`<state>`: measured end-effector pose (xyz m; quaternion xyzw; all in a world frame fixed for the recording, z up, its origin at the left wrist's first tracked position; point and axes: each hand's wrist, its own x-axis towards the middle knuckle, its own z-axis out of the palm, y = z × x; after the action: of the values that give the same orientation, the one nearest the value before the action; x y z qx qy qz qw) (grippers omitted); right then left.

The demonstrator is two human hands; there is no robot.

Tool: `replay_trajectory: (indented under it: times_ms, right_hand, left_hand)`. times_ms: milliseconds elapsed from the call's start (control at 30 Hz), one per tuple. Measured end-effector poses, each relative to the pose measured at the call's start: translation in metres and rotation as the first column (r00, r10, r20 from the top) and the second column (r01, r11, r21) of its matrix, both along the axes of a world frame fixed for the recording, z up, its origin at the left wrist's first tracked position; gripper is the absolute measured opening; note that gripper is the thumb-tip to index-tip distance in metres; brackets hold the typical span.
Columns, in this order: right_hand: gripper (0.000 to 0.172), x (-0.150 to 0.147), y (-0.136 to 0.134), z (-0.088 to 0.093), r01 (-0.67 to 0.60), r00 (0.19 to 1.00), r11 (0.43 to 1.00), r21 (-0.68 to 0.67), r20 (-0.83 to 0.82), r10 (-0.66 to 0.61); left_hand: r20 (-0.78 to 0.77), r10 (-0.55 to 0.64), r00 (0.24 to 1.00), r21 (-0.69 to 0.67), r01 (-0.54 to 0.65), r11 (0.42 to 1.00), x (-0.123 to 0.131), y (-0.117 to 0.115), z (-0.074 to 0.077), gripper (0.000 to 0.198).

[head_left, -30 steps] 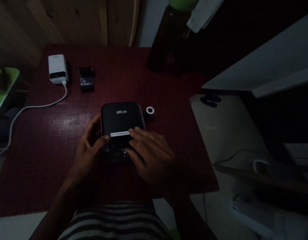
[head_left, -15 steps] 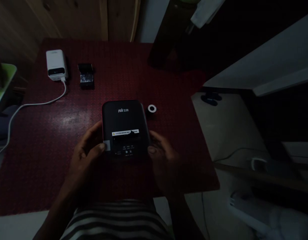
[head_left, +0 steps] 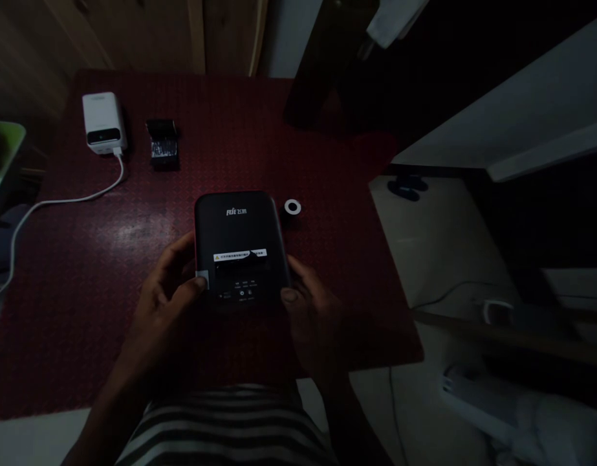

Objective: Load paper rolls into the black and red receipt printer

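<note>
A black printer (head_left: 237,233) with rounded corners lies flat before me, with a white logo at its far end. Across it run a white warning strip, a dark slot and small button marks near my end. My left hand (head_left: 169,288) grips its left edge, thumb by a small pale sticker at the near left corner and fingers along the side. On the opposite edge my right hand (head_left: 312,304) is closed in the same way, thumb on top. Just past the printer's right side sits a small dark roll with a white ring end (head_left: 292,207).
On the dark red table (head_left: 220,129) stand a white power bank (head_left: 103,123) with a white cable (head_left: 85,197) and a black shiny roll-like item (head_left: 163,144). A tall dark cylinder (head_left: 322,71) stands at the back right. Slippers (head_left: 407,186) lie on the floor.
The whole view has shifted slightly, moving things a little left and up. Both hands stay on the printer's sides; my right thumb sits slightly further onto its edge.
</note>
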<state>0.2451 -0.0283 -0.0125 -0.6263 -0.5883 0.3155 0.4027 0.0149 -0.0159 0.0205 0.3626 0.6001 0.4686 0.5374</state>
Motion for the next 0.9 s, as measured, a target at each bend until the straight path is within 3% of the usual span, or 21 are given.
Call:
replay_trajectory:
  times_ms: [300,567,733,800,900]
  right_hand:
    - [0.049,-0.001,0.002,0.001,0.026,0.999,0.999,0.03,0.036,-0.027]
    - [0.043,-0.005,0.004,0.002,0.005,0.998,0.996,0.09,0.058,-0.01]
    - [0.03,0.003,0.02,0.02,-0.005,0.994,0.982,0.191,0.106,-0.016]
    - [0.025,0.003,0.034,0.031,-0.082,0.982,0.954,0.289,0.185,0.028]
    - [0.03,-0.007,0.065,0.047,-0.361,0.897,0.876,0.32,0.377,0.231]
  left_hand:
    - [0.047,0.027,0.999,-0.027,-0.025,0.999,0.008,0.004,0.006,0.055]
    - [0.052,0.001,0.999,0.005,-0.002,1.0,0.008,0.003,-0.001,0.061]
    - [0.073,-0.015,0.997,0.057,0.011,0.998,0.004,-0.002,-0.011,0.061]
    - [0.056,-0.025,0.998,0.103,0.019,0.994,0.003,-0.004,-0.018,0.06]
    - [-0.008,-0.048,0.999,0.225,0.048,0.973,0.002,-0.005,-0.03,0.064]
